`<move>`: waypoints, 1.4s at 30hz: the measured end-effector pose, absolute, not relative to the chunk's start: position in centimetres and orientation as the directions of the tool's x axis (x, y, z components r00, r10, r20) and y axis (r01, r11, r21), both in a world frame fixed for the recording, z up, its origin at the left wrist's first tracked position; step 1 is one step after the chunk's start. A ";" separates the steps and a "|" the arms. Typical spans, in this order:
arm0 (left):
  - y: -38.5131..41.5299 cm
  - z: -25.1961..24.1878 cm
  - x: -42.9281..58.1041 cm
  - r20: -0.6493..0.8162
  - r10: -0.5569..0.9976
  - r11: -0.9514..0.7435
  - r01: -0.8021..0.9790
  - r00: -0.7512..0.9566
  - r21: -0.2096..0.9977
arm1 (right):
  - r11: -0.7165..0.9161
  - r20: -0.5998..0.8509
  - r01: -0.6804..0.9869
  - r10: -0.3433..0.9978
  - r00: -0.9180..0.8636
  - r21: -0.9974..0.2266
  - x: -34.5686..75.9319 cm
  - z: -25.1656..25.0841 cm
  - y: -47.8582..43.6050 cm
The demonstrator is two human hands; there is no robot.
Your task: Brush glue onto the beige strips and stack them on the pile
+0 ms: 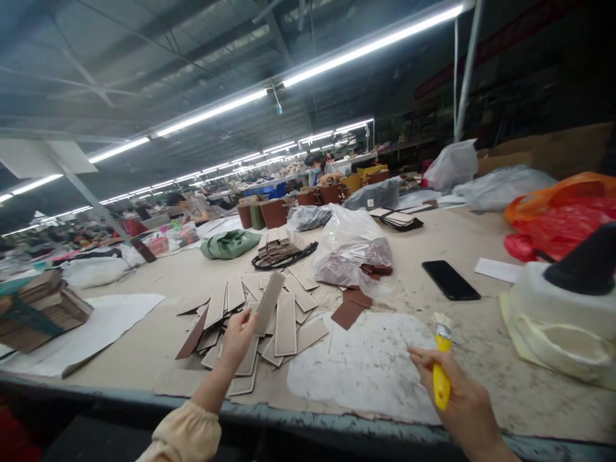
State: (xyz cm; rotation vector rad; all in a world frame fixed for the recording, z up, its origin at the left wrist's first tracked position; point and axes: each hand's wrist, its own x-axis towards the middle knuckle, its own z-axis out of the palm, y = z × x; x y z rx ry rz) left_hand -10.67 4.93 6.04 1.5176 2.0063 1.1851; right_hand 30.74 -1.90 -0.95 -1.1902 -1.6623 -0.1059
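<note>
My left hand (pixel 237 336) is pinched on one long beige strip (pixel 268 301), lifting it off a scattered pile of similar strips (pixel 285 324) on the worktable. My right hand (pixel 459 394) is closed round the yellow handle of a small brush (pixel 441 359), bristles pointing up and away, held above a glue-stained white sheet (pixel 366 366). Two brown leather pieces (pixel 350 309) lie just beyond that sheet.
A black phone (pixel 450 280) lies to the right, beside a white glue tub (pixel 561 321) with a dark cone on top. Clear bags of brown pieces (pixel 353 253), a green bag (pixel 230 244) and stacked strips (pixel 41 308) surround the pile. Another person sits far back.
</note>
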 end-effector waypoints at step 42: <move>0.6 -0.8 1.5 0.258 0.800 -0.597 0.765 0.542 0.244 | 0.393 0.640 0.554 0.673 0.370 -0.734 33.8 1.4 -3.2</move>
